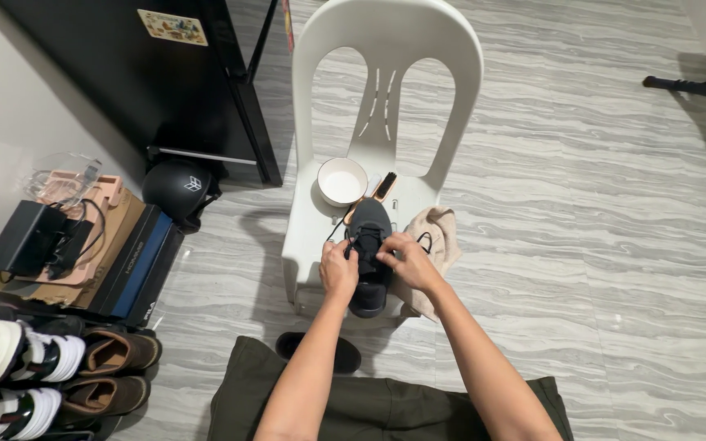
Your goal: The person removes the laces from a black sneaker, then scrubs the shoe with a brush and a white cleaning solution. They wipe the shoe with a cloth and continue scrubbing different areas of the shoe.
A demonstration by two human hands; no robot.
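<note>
Centrally, just below mid-frame, a black sneaker [368, 265] lies on the seat of a white plastic chair [386, 98], toe pointing toward the chair back. Both hands work at its lacing area. Left hand [339, 269] rests against the shoe's left side, fingers curled inward over the upper; what they pinch is not clear from this angle, possibly a lace. Right hand [408, 261] sits on the shoe's right side, fingertips drawn together at the tongue, apparently pinching a black shoelace [425, 239], a loop of which trails to the right over the cloth.

Behind the shoe, toward the chair back, stands a white bowl [342, 180]. Just right of it lies a wooden-handled brush [379, 193] with dark bristles, partly hidden by the sneaker's toe. A beige cloth [440, 245] is bunched on the right of the seat, under the right wrist.

Lower frame: the person's dark green trousers [369, 404]. A second dark shoe [319, 351] sits on the floor beneath the chair's front edge. Left edge: shoeboxes [136, 265], a black helmet [177, 188], and rows of brown and white footwear [51, 376] on grey marbled flooring.
</note>
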